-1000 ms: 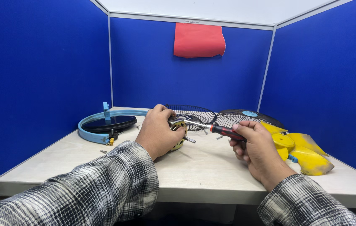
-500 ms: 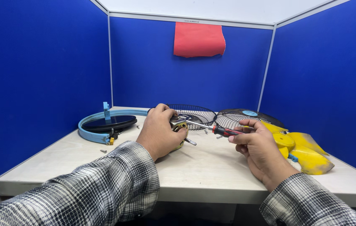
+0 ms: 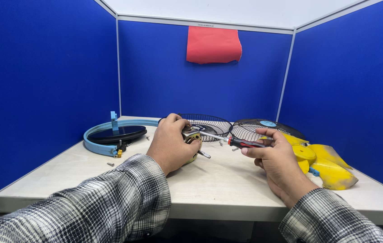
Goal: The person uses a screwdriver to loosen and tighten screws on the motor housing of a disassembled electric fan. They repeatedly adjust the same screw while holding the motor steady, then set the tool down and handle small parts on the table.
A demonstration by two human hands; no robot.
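Blue booth, pale table point(image 3: 227, 180): left hand point(image 3: 170, 146) grips motor point(image 3: 192, 137); right hand point(image 3: 278, 159) grasps screwdriver point(image 3: 234, 142), shaft lying level, tip pointing left at the motor

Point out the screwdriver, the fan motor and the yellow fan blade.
screwdriver point(image 3: 244, 143), head view, on its red and black handle
fan motor point(image 3: 193, 137), head view, on its brass-coloured body
yellow fan blade point(image 3: 333, 173), head view, on one blade

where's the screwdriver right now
In the head view the screwdriver is just right of centre, held level above the table in the right hand, its tip at the fan motor in the left hand.
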